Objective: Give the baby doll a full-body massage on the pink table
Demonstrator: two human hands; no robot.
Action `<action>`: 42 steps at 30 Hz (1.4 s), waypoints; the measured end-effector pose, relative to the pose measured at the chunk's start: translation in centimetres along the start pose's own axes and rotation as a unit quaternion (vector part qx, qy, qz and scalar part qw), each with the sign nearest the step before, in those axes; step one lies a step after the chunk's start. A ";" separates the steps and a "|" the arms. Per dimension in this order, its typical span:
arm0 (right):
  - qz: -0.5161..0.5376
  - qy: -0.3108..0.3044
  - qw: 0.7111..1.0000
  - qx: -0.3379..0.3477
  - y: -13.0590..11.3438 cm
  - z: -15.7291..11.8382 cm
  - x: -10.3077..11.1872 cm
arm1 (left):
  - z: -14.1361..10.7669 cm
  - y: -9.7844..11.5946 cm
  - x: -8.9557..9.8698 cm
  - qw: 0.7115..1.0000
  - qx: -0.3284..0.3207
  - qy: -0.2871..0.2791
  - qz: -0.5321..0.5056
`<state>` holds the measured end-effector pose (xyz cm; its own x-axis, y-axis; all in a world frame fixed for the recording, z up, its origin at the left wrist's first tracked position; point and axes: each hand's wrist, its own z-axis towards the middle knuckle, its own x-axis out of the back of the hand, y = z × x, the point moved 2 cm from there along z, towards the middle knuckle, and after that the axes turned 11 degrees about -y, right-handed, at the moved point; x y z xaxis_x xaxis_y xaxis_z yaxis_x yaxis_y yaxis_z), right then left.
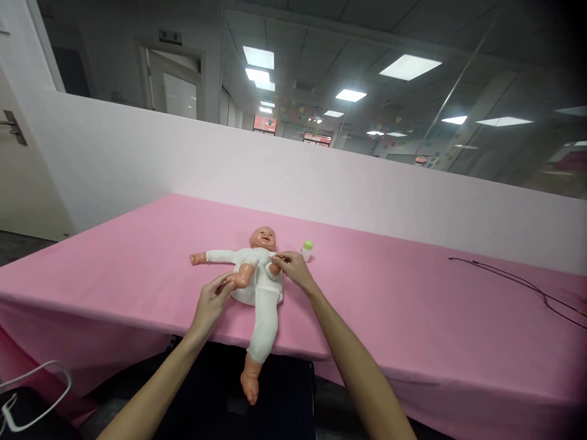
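A baby doll [268,296] with a white cloth body lies on its back, its head away from me. One of its legs is bent up, and my left hand [213,302] pinches that leg's foot between thumb and fingers. The other leg hangs over the table's front edge. My right hand [296,269] is closed on the doll's hand at the right of its chest. The doll's other arm is stretched out to the left, untouched. Just beyond my right hand stands a small white bottle [307,250] with a green cap.
A pink cloth covers the table [389,305]. Thin dark cables [518,281] lie at its right end. Behind it runs a white low wall [321,177] with glass above. A door [27,171] is at the left, and a white looped object [36,391] at lower left.
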<state>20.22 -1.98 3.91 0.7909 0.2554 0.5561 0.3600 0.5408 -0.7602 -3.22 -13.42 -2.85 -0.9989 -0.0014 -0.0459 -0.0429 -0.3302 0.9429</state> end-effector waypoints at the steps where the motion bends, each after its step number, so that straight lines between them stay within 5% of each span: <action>1: 0.016 0.033 0.999 -0.016 0.5 0.2 1.2 | -1.4 -0.3 0.6 1.000 0.001 0.009 0.021; 5: 0.089 0.214 0.966 -0.112 4.5 -0.6 5.6 | -7.9 -1.2 3.2 0.994 0.010 -0.014 0.105; 10: 0.121 0.286 0.926 -0.212 8.6 -3.7 6.4 | -13.1 -2.2 4.4 0.987 0.039 -0.081 0.131; 14: 0.134 0.254 0.949 -0.133 5.8 -3.0 5.8 | -10.7 -1.7 3.5 0.991 0.025 -0.064 0.116; 19: 0.052 0.084 0.995 -0.010 0.6 -1.0 2.2 | -2.3 -0.5 0.7 0.998 -0.032 -0.004 0.062; 24: -0.016 -0.026 0.998 0.047 0.0 -2.0 -1.7 | 2.6 -0.5 -1.5 0.999 -0.032 -0.017 0.003; 28: 0.026 0.040 0.999 0.003 0.9 -1.9 0.8 | -0.8 1.0 -1.0 0.998 -0.043 -0.015 0.052; 34: 0.089 0.326 0.929 -0.149 6.8 -2.9 6.1 | -10.3 2.0 2.3 0.988 -0.004 -0.051 0.143; 38: 0.091 0.359 0.901 -0.225 9.9 -4.3 5.8 | -12.7 1.4 3.7 0.984 0.017 -0.083 0.154; 42: 0.124 0.335 0.924 -0.137 6.9 -3.3 5.2 | -10.5 2.1 3.1 0.985 -0.002 -0.073 0.156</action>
<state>28.47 0.45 0.45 0.9617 -0.2587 0.0902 0.1654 0.2859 -0.9439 -6.27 -24.07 -4.48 -0.9551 0.0331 0.2945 0.2666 -0.3382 0.9025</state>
